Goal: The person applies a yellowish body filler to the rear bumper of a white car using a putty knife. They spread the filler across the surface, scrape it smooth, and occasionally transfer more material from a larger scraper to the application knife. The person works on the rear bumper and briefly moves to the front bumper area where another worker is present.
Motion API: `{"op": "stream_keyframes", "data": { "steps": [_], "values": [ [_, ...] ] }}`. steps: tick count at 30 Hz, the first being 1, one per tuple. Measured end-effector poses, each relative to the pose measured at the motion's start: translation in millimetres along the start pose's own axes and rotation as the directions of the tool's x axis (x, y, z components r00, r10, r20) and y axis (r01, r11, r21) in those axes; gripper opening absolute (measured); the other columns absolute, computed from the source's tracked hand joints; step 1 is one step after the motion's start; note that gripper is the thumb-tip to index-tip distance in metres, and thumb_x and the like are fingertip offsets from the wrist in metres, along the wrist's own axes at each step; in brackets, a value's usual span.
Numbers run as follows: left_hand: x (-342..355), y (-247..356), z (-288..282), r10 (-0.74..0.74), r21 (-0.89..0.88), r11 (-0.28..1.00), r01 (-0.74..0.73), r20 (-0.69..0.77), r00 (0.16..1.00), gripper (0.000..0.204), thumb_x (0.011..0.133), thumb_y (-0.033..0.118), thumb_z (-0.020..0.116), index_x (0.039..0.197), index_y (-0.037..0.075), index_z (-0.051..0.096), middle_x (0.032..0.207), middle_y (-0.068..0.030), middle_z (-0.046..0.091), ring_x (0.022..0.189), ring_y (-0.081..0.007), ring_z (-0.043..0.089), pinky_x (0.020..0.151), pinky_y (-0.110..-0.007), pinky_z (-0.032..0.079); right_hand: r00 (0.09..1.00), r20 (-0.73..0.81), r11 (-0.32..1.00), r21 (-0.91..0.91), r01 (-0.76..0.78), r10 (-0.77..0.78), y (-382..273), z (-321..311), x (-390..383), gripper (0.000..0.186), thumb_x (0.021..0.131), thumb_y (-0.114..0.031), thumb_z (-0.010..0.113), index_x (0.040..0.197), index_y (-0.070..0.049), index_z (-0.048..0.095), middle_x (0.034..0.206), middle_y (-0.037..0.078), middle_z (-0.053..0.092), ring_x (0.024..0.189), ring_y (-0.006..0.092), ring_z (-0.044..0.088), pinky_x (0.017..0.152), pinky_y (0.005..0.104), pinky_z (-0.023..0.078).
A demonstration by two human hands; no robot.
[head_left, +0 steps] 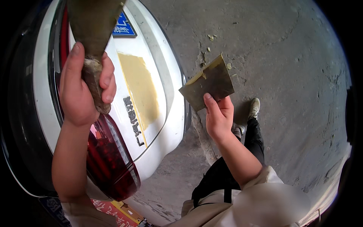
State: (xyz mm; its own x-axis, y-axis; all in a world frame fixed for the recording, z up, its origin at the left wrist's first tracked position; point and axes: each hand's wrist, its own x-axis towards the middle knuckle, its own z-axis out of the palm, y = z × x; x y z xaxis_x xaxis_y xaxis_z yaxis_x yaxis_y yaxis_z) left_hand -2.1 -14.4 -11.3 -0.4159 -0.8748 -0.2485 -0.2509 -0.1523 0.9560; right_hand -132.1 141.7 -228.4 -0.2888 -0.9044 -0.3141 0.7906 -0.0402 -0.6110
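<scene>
My left hand (83, 83) is closed around the worn, crusted handle of a wide putty knife (90, 26), raised over the left side of a white car's rear (172, 113). My right hand (221, 113) pinches a square metal spreader (209, 79) with pale yellow putty along its upper left edge, held just right of the car. On the white trunk lid is a yellow putty patch (140, 87), beside dark raised lettering.
A red tail light (109, 159) and a blue plate (123, 24) are on the car. My legs and shoes (254, 109) stand on cracked concrete (291, 87), where small pale flakes lie. A red printed board (119, 213) shows at the bottom.
</scene>
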Motion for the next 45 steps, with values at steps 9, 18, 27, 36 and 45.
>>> {"op": "stream_keyframes", "data": {
  "steps": [9, 18, 27, 36, 45],
  "values": [
    [-12.9, 8.0, 8.0, -0.243, 0.358, 0.926, 0.121, 0.320, 0.916, 0.027, 0.098, 0.020, 0.047, 0.080, 0.002, 0.052, 0.060, -0.0007, 0.053, 0.049, -0.0057, 0.047, 0.047, -0.022, 0.040, 0.794, 0.213, 0.816, 0.262, 0.516, -0.570, -120.0, 42.4, 27.8, 0.043, 0.093, 0.006, 0.039, 0.134, -0.008, 0.045, 0.135, 0.009, 0.049, 0.126, 0.0259, 0.047, 0.104, 0.0471, 0.041],
    [-13.0, 6.1, 12.0, -0.230, 0.477, 0.877, 0.055, 0.315, 0.921, 0.031, 0.098, 0.022, 0.048, 0.073, 0.004, 0.049, 0.055, -0.0004, 0.052, 0.047, -0.0080, 0.048, 0.047, -0.025, 0.039, 0.513, 0.599, 0.524, -0.177, 0.833, -0.615, -137.4, 54.5, 30.5, 0.052, 0.081, 0.014, 0.046, 0.130, -0.002, 0.049, 0.122, 0.032, 0.055, 0.109, 0.0387, 0.061, 0.090, 0.0392, 0.050],
    [-16.4, 6.2, 7.8, -0.181, 0.408, 0.912, 0.029, 0.340, 0.923, 0.025, 0.099, 0.019, 0.046, 0.086, 0.001, 0.055, 0.060, -0.0011, 0.053, 0.049, -0.0067, 0.047, 0.046, -0.024, 0.038, 0.585, 0.726, 0.410, -0.439, 0.799, -0.362, -153.9, 41.8, 16.7, 0.061, 0.069, 0.012, 0.058, 0.128, -0.002, 0.054, 0.122, 0.023, 0.058, 0.102, 0.0364, 0.064, 0.082, 0.0349, 0.054],
    [-16.2, 2.0, 10.5, -0.125, 0.210, 0.976, 0.053, 0.348, 0.929, 0.043, 0.100, 0.036, 0.042, 0.114, -0.004, 0.051, 0.075, -0.0075, 0.057, 0.049, -0.0103, 0.047, 0.045, -0.023, 0.039, 0.794, 0.340, 0.649, -0.457, 0.608, -0.504, -119.6, 20.0, 15.3, 0.024, 0.079, 0.009, 0.061, 0.103, 0.005, 0.061, 0.085, 0.016, 0.065, 0.071, 0.0195, 0.065, 0.065, 0.0270, 0.050],
    [-12.4, 2.5, 9.5, -0.110, 0.273, 0.960, 0.057, 0.183, 0.977, 0.045, 0.102, 0.040, 0.032, 0.110, -0.001, 0.049, 0.064, -0.0076, 0.052, 0.042, -0.0090, 0.041, 0.041, -0.021, 0.036, 0.790, 0.557, 0.525, -0.606, 0.598, -0.257, -88.9, 21.0, 24.7, 0.033, 0.081, 0.012, 0.057, 0.114, 0.004, 0.059, 0.097, 0.016, 0.066, 0.081, 0.0210, 0.065, 0.071, 0.0265, 0.050]
  ]
}}
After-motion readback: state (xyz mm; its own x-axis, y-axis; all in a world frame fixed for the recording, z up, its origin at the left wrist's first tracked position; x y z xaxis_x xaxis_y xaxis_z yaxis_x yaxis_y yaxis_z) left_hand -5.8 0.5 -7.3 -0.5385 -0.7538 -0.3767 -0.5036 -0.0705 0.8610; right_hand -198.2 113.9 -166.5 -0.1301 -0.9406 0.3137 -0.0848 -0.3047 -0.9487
